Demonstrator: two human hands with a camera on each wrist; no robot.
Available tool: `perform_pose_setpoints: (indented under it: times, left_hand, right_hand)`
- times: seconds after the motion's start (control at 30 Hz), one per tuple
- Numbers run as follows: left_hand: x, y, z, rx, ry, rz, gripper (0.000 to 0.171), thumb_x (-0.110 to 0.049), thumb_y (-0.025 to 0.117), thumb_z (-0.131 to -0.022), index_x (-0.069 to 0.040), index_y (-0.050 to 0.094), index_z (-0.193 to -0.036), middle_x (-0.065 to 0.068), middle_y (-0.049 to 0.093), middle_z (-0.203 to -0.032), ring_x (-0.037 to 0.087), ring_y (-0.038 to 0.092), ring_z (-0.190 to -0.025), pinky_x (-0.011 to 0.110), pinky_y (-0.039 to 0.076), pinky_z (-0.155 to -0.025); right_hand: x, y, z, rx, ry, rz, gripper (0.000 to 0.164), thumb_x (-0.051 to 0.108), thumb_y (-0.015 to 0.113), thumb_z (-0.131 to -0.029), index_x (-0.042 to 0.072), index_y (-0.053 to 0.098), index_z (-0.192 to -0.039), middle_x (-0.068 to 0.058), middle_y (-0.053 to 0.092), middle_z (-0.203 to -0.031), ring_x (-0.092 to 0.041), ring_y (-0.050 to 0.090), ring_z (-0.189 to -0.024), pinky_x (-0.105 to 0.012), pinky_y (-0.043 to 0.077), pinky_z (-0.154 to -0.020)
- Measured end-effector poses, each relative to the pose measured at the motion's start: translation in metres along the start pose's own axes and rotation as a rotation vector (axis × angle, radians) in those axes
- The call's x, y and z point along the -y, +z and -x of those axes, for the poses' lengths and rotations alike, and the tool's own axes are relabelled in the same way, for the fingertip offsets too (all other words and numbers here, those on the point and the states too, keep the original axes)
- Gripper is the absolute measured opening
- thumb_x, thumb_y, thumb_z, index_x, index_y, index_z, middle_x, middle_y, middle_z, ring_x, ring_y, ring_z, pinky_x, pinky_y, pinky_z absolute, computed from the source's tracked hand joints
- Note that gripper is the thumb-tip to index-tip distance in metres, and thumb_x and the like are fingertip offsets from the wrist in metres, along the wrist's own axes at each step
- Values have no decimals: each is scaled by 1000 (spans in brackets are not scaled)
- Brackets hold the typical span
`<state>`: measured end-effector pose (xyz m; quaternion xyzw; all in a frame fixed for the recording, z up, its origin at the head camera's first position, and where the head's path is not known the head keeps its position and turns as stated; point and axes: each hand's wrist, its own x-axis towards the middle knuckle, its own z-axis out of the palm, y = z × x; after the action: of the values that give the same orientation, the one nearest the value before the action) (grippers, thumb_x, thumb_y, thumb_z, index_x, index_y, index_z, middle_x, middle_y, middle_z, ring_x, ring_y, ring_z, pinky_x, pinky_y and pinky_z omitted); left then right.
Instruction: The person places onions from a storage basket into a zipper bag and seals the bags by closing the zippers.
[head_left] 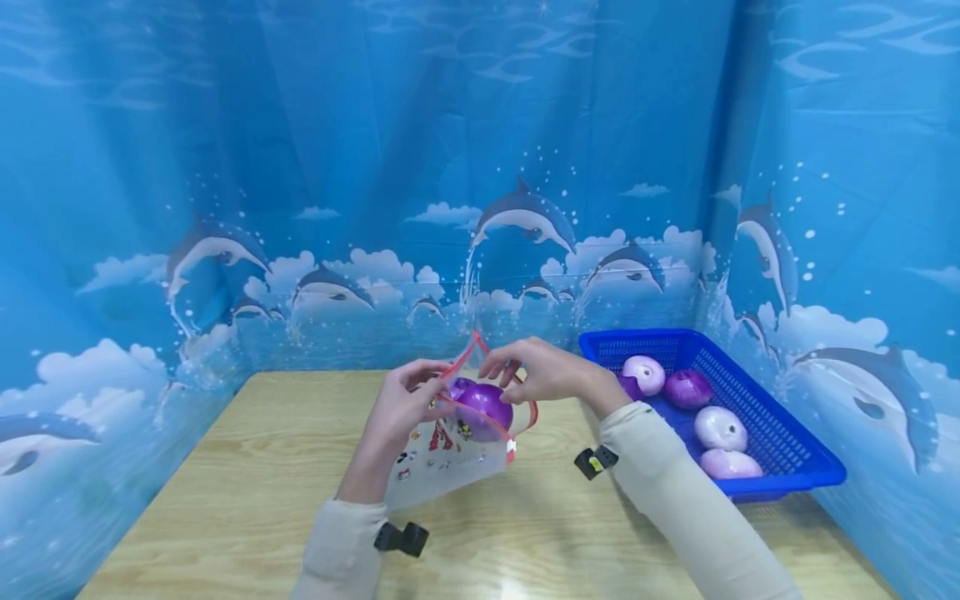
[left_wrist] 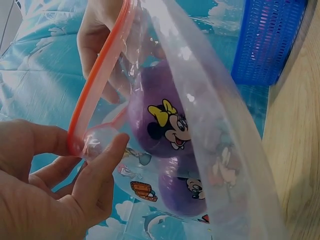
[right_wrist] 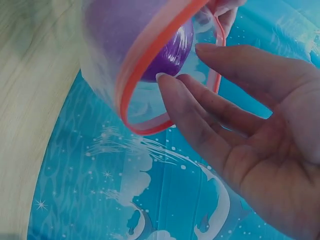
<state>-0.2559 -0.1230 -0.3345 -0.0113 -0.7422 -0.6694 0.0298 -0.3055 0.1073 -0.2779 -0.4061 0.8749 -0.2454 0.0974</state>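
A clear zip bag [head_left: 420, 479] printed with cartoon characters has a red-orange zip edge [right_wrist: 142, 60] around its gaping mouth. Purple onions [left_wrist: 160, 107] show through its film, one above another. With thumb and fingers, my left hand [head_left: 405, 404] pinches a corner of the zip edge [left_wrist: 75, 145]. My right hand [head_left: 536, 371] is at the mouth of the bag, thumb and fingers loosely bent and apart. Nothing sits between those fingers [right_wrist: 175, 100], and in the right wrist view the upper onion [right_wrist: 170, 60] lies just beyond their tips.
A blue perforated basket [head_left: 787, 417] stands at the right of the wooden table [head_left: 247, 483], under and beyond my right forearm. It holds several onions, among them a purple one [head_left: 688, 389] and a pale one [head_left: 721, 429]. A dolphin-print curtain [head_left: 360, 167] closes off the back and sides.
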Motion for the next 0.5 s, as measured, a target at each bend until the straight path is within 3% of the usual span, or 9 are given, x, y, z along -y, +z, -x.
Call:
perform_pose_setpoints:
  times: [0.3,0.5]
  left_hand:
    - [-1,0,1,-13,11,31,27,-8,57,-103,-6,68,-128,19,62,-122,27,67,-104,34,67,-85]
    - [-1,0,2,-21,3,31,26,-6,58,-102,-5,68,-126,20,64,-119,23,68,-97,32,67,-82]
  right_hand:
    - [2,9,-1,17,62,-23,25,0,71,-92,6,72,-115,-6,72,-96,-12,70,-78,-26,65,-64]
    - [3,17,-6,59,45,-45,22,0,72,-91,6,74,-112,-7,76,-100,-11,74,-77,-23,65,-69]
